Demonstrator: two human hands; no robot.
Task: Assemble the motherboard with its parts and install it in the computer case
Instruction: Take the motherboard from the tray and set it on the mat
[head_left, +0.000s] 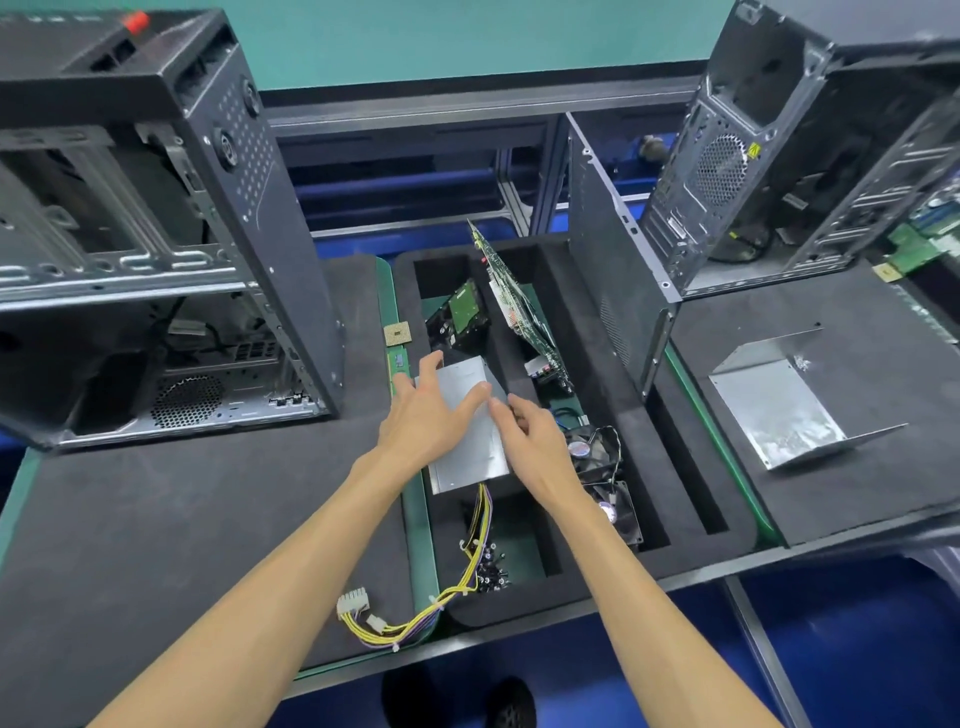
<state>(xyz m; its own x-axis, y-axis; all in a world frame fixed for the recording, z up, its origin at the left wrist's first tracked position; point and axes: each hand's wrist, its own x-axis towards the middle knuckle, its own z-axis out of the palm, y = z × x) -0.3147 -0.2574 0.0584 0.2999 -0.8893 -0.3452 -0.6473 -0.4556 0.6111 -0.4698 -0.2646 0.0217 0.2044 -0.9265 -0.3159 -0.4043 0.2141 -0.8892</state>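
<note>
Motherboard (522, 312) stands on edge in the far middle slot of the black foam tray (613, 332), leaning to the right, green and tilted, and neither of my hands is on it. Going from the left, I see an open computer case (171, 249) lying on the dark mat, its bare metal frame facing me. Just right of it, on the mat's edge, sits a small square processor chip (397, 332), with a green memory stick (399, 364) just near of it. My left hand (431, 410) lies spread over the silver power supply box (470, 431) in the tray, fingers straight and flat on its top. My right hand (530, 426) meets the same box at its right edge, fingers bent onto it; I cannot tell whether they truly grasp it. Yellow cables (441, 597) run from the near end of the box and trail over the tray's near left rim onto the mat. A hard drive (460, 317) sits far of the box, beside the board. Two black fans (605, 478) lie to the right of my right hand. Further right stand a loose side panel (613, 260), a second case (789, 156) and a bent metal sheet (779, 405).
</note>
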